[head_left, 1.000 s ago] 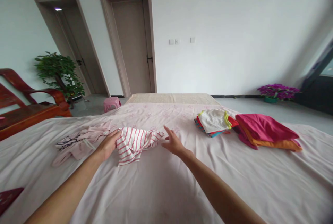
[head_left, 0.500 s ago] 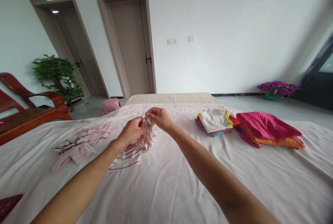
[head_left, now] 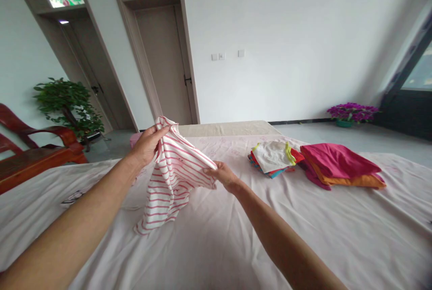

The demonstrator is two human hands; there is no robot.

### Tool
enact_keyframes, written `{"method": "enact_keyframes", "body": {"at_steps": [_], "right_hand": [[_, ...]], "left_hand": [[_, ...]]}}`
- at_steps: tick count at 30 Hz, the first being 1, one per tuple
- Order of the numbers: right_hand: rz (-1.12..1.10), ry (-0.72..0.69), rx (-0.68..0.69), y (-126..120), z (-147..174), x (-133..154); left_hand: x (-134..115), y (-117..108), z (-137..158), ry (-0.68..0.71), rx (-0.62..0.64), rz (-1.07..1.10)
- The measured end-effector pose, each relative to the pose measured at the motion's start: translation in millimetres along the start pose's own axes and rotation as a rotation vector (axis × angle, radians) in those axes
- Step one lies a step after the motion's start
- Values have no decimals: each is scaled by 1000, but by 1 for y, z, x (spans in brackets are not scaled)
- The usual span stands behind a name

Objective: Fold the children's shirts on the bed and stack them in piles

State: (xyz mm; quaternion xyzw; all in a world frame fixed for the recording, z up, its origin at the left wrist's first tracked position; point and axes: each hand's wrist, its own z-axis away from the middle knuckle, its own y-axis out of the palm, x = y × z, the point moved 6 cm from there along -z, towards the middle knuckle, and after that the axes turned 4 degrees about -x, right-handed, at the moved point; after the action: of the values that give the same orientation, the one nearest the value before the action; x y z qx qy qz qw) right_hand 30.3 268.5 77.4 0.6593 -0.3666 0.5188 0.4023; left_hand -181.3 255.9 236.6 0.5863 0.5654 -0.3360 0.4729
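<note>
A white garment with red stripes (head_left: 168,177), its kind not clear, hangs between my hands above the bed-like surface. My left hand (head_left: 148,144) is closed on its upper edge at the left. At the lower right, my right hand (head_left: 224,175) pinches another edge, and the cloth stretches between the two. The garment's lower end droops onto the pale sheet (head_left: 216,240). Behind my left forearm, a dark-and-white patterned cloth (head_left: 72,198) lies mostly hidden.
Right of my hands sits a small stack of folded clothes (head_left: 273,157), white on top. Beside it lies a folded pile in magenta and orange (head_left: 340,164). A wooden armchair (head_left: 50,150), a leafy plant (head_left: 65,105) and purple flowers (head_left: 353,112) stand around the sheet.
The striped garment has been lifted from a bunched heap and spread out. My left hand has moved left and up, my right hand right and down, pulling it apart.
</note>
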Motion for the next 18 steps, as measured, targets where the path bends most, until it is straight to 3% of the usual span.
{"method": "enact_keyframes", "body": {"at_steps": [3, 6, 10, 14, 18], "right_hand": [[-55, -84, -108, -27, -8, 46], [-90, -195, -114, -49, -16, 106], [115, -378, -295, -76, -26, 168], [422, -417, -477, -88, -30, 184], [387, -455, -494, -87, -27, 183]], "left_hand": [[-5, -20, -6, 10, -9, -76], [-9, -36, -13, 11, -57, -96], [-20, -46, -21, 100, -160, -100], [-19, -40, -17, 76, -91, -147], [-16, -40, -10, 85, -60, -223]]}}
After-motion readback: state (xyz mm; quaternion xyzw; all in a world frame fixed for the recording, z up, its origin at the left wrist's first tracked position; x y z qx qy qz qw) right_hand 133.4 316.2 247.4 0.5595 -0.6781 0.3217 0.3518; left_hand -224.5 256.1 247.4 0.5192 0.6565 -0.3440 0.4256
